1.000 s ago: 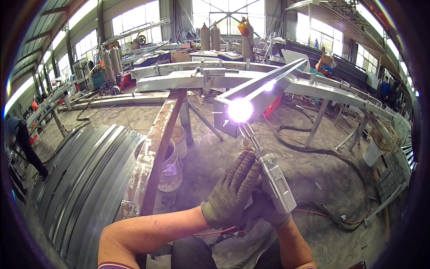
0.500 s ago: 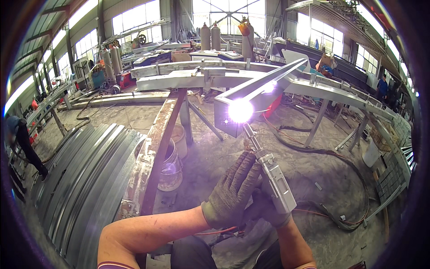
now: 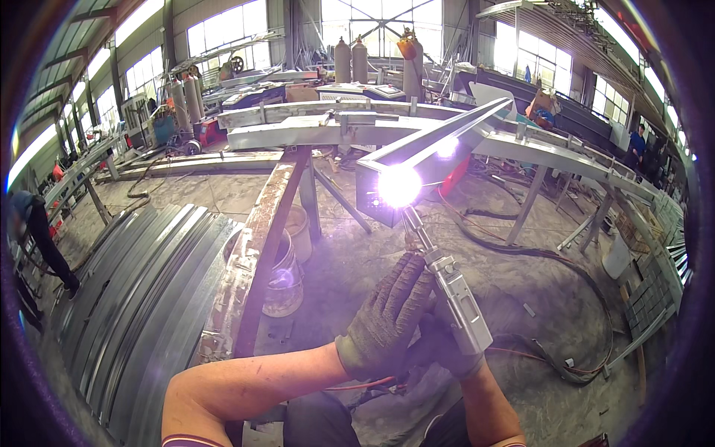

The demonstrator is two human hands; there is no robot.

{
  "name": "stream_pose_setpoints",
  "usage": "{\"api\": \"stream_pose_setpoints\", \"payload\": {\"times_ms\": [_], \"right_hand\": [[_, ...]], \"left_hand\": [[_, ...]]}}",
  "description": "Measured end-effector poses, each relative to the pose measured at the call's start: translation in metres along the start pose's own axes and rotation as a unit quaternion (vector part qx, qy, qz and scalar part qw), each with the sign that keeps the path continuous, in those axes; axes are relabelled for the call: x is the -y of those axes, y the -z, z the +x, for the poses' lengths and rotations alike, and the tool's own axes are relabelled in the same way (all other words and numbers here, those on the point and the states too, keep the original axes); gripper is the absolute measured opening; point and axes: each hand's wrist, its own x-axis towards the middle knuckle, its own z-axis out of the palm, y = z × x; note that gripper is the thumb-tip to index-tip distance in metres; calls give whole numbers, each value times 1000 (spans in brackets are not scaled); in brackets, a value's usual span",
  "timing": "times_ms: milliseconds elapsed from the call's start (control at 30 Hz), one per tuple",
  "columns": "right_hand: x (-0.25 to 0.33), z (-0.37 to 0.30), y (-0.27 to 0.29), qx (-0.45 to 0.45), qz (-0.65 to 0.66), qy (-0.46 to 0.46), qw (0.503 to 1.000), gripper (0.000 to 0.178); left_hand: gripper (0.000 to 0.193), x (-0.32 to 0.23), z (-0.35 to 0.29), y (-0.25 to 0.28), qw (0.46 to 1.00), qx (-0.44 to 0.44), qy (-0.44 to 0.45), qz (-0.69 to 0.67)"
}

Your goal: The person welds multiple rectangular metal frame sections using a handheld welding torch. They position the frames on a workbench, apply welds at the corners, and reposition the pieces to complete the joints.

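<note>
A silver handheld welding gun [image 3: 463,305] points up and away from me, its narrow nozzle at a metal channel piece [image 3: 366,188]. Glaring white-violet light at the nozzle tip hides the spot where they meet. My right hand [image 3: 453,356], in a dark glove, is wrapped round the gun's grip and mostly hidden behind its body. From the left, my gloved left hand [image 3: 381,320] presses against the gun, fingers together and stretched up along its side. The channel piece slants up to the right, its far end by the long metal frame [image 3: 283,135].
A rusty beam [image 3: 249,261] runs toward me on the left, with buckets [image 3: 283,279] beside it. Long metal strips [image 3: 141,298] cover the floor farther left. Hoses [image 3: 566,261] curve across the floor at right. People stand at far left [image 3: 45,238] and far right [image 3: 637,145].
The glare at the nozzle tip is slightly larger and has shifted a little left. My hands and the welding gun stay almost in place.
</note>
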Motion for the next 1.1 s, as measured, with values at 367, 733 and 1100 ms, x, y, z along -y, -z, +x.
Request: {"api": "stream_pose_setpoints", "payload": {"times_ms": [367,733,1100], "right_hand": [[11,4,-14,-35,-196,-34,979,71],[4,-1,-6,-24,-163,-9,986,73],[19,2,-25,-72,-115,-14,991,45]], "left_hand": [[96,0,1,-1,1000,-7,-1,4],[96,-1,-4,-2,1000,-11,5,24],[96,-1,-4,-2,1000,0,7,20]]}}
